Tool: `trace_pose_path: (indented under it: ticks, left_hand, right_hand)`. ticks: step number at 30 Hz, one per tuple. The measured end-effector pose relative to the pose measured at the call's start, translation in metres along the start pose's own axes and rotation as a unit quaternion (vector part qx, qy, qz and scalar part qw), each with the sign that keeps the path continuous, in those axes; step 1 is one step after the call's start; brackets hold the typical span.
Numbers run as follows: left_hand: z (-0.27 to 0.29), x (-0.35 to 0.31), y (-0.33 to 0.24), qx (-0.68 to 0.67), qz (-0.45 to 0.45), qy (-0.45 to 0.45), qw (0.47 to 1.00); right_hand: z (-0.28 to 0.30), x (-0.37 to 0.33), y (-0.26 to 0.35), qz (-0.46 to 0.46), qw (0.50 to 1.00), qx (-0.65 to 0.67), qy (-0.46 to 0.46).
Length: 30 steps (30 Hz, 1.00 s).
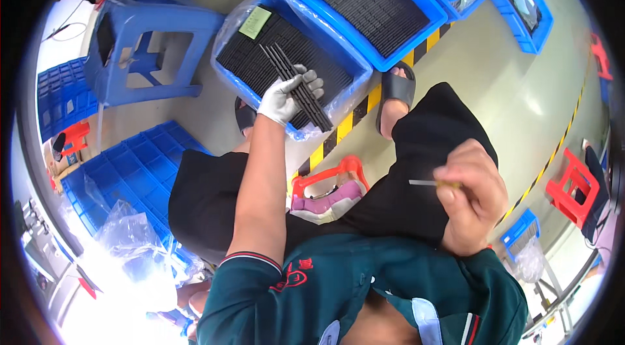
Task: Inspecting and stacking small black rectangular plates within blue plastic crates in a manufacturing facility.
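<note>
My left hand [280, 99], in a white glove, is closed around several thin black strips [314, 110] above a plastic-lined blue bin [320, 34]. Many similar black strips [244, 52] lie in rows in that bin, with a green paper slip [254, 23] on top at the far left. Over my right thigh, my bare right hand [474, 196] is closed on a small knife [422, 183]. Its thin pale blade points left, and a bit of yellowish handle shows at the fingers; the rest is hidden in the hand.
Another blue bin [385, 62] of black strips stands beyond the lined one. A blue stool [176, 90] and a blue plastic pallet [140, 156] are on the left. Between my legs is a red stool [351, 164] with a purple pad. Red stools [576, 187] stand far right.
</note>
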State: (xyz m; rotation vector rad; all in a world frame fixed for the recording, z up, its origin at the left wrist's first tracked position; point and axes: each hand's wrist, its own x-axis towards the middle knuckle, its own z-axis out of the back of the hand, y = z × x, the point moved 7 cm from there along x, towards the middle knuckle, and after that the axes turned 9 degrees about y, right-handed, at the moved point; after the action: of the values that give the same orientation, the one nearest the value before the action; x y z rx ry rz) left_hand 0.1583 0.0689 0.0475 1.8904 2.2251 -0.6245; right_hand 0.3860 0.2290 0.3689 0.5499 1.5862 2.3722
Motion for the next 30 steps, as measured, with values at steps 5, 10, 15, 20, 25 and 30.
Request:
trace_pose_path:
  ticks: [5,10,15,20,25,30]
  left_hand:
    - [-0.113,-0.019,-0.014,0.01,-0.115,0.157,0.981]
    - [-0.196,-0.056,-0.042,-0.033,-0.195,0.27,0.943]
    - [-0.236,-0.099,-0.045,-0.09,-0.261,0.14,0.951]
    - [-0.254,-0.116,-0.038,-0.109,-0.25,0.227,0.935]
    - [-0.264,-0.141,-0.046,-0.049,-0.282,0.15,0.946]
    - [-0.265,-0.147,-0.063,-0.025,-0.328,0.21,0.921]
  right_hand:
    - [-0.012,-0.005,-0.009,-0.057,0.99,0.1,-0.077]
    - [-0.024,-0.004,-0.028,-0.086,0.939,0.287,-0.17]
    - [-0.07,0.018,-0.023,-0.074,0.878,0.41,-0.235]
    - [-0.119,0.048,-0.007,-0.01,0.873,0.424,-0.24]
    - [-0.132,0.052,0.006,-0.057,0.858,0.45,-0.24]
    - [-0.141,0.06,0.029,-0.031,0.845,0.483,-0.225]
